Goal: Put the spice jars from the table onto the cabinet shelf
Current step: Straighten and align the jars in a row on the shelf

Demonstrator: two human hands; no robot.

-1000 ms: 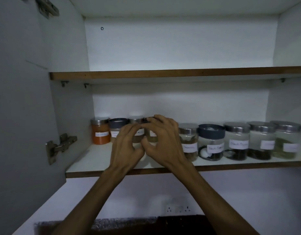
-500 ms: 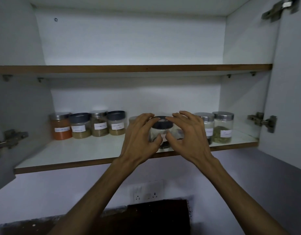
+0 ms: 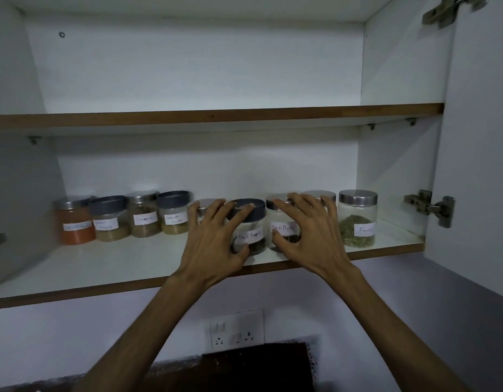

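Jars stand in a single row along the lower cabinet shelf, and both hands reach up into the middle of that row. Landmark for everything here is the dark-lidded black pepper jar, an upright, short, round glass jar with a white handwritten label and dark peppercorns at its base.

The left hand wraps this jar from its left side: fingers curl over the dark lid, the thumb presses the glass low down near the label. It is gripping the jar, which sits on the shelf a little forward of its neighbours, near the front edge.

Immediately right of the landmark, touching or nearly so, stands a silver-lidded black pepper jar. The right hand holds it, fingers spread across the lid and reaching to the next silver lid behind, thumb against the glass.

Further right of the landmark, apart from the hands, is a fennel jar with green contents. Left of the landmark, partly hidden by the left hand, is a silver-lidded jar, then four more with brown, tan and orange powders.

Each jar lies straight ahead of the hand holding it, long axis vertical, so the likely next move is a short push backward into line with the row.
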